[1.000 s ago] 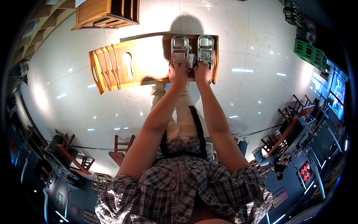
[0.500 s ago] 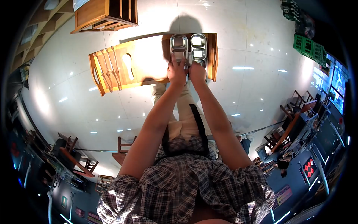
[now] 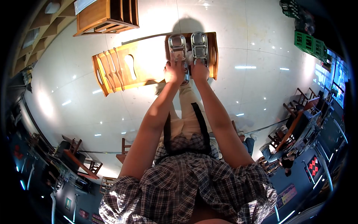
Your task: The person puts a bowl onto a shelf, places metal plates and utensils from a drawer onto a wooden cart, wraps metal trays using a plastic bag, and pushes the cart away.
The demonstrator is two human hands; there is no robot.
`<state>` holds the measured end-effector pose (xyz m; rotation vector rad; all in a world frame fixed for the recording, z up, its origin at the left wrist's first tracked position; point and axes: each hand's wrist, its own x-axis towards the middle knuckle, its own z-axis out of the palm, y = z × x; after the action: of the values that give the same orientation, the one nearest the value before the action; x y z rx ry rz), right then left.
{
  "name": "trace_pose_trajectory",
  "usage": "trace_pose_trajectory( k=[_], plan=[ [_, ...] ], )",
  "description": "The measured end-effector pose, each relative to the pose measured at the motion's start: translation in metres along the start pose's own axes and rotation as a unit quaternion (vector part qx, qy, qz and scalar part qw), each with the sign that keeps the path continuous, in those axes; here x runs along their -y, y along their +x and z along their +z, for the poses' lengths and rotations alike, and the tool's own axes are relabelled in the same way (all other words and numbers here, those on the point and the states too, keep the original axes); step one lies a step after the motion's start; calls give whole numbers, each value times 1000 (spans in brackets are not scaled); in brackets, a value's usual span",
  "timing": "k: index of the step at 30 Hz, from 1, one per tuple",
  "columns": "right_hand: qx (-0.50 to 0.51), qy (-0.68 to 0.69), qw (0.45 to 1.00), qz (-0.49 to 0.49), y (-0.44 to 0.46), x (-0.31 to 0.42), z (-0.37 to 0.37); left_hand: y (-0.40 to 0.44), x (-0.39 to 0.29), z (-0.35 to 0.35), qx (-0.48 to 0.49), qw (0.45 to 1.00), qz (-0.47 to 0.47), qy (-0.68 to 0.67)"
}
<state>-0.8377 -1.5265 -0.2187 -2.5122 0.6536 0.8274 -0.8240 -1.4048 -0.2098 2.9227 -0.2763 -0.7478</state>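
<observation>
My left hand (image 3: 174, 71) is closed on the side of a metal compartment tray (image 3: 177, 40), one finger stretched along its middle part. The tray leans slightly, and its near end sticks out past the wooden tray's front edge. My right hand (image 3: 200, 71) grips the near part of a second metal compartment tray (image 3: 199, 38) just to the right. A narrow gap separates the two; something pale in it is too small to make out. Both are over the right end of a long wooden tray (image 3: 149, 71) with handle cut-outs.
On the wooden tray's left side lie a pale spoon-shaped piece (image 3: 130, 66) and several long thin utensils (image 3: 113, 69). A wooden cabinet (image 3: 100, 16) stands at the upper left, green crates (image 3: 307, 44) at the upper right. Chairs and a seated person (image 3: 285, 162) are behind.
The left metal tray has shifted a little left and towards me, opening the gap between the two. My right hand's tray has moved only slightly. The whole view has also shifted slightly.
</observation>
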Motion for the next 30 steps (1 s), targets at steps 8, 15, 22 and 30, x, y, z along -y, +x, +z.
trace_pose_trajectory(
  k=[8,15,22,30],
  plan=[
    [-158,74,982,-74,-24,30,-13,-10,47,-25,-139,987,83,9],
    [-185,156,968,-69,-52,62,-29,-8,96,-86,-152,971,187,-4],
    [-316,205,926,-17,-92,164,38,5,224,-141,-88,946,310,45],
    [-269,182,943,64,-154,199,68,-1,292,-173,41,949,266,163]
  ],
)
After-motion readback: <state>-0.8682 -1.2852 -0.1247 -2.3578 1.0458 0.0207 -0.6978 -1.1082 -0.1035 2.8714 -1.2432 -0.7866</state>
